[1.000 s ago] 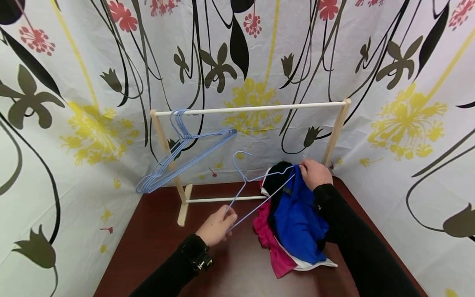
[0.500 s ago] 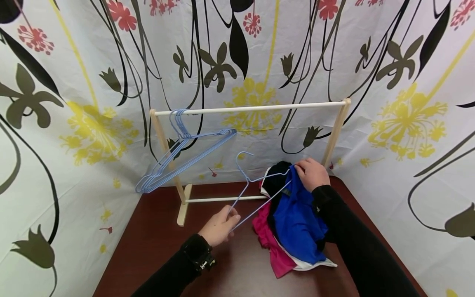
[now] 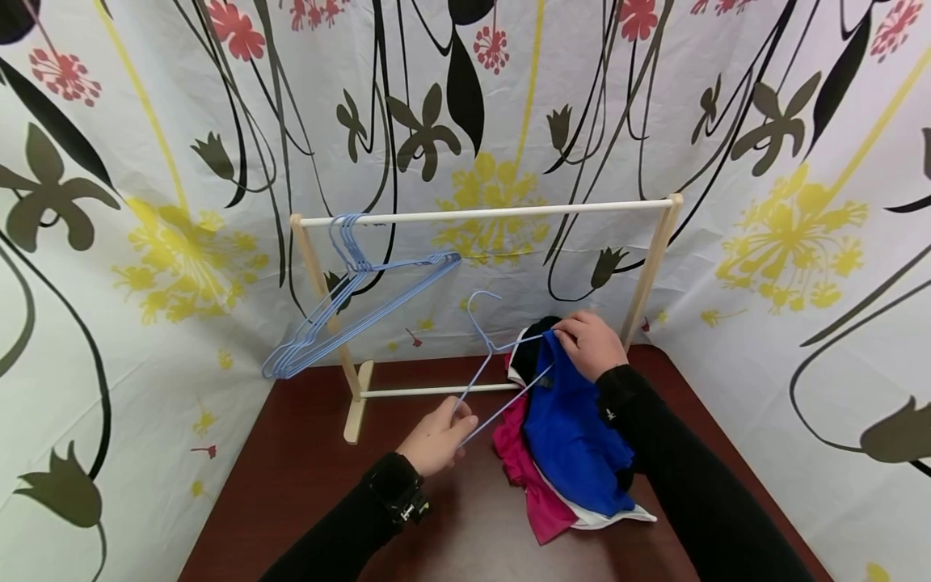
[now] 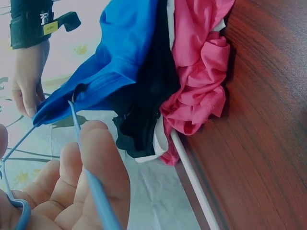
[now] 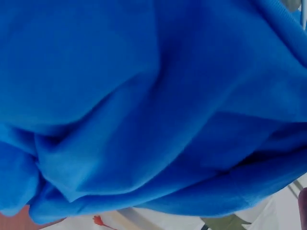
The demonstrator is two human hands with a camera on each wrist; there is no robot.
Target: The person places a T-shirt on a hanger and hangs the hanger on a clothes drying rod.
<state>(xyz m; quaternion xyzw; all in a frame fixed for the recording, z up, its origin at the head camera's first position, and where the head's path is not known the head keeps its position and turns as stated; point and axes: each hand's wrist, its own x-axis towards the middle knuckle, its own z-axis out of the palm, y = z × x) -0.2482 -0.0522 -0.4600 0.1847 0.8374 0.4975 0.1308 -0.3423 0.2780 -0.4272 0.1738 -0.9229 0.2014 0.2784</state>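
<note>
Read on a clock face centred on the head view, a floral curtain fills twelve, with a rack before it, its top rail crossing just above the centre. A bunch of spare hangers hangs from that rail at nine. The rack's lower bar runs behind the work and disappears behind clothes heaped on the dark red table; the heap also hides the rack's foot at four. In it, black cloth, pink cloth and white cloth lie under and around the blue shirt, which is at five. The loose hanger tilts near the centre, hook toward twelve, its far end inside the shirt. At six, the left hand has thumb and fingers curled round the hanger's near end. At four, the right hand pinches the shirt's edge over the far end. Compared with a second ago, the right hand and that edge have moved toward nine and the left hand slightly toward three, so the cloth now covers more wire; the spare hangers hang as before.
</note>
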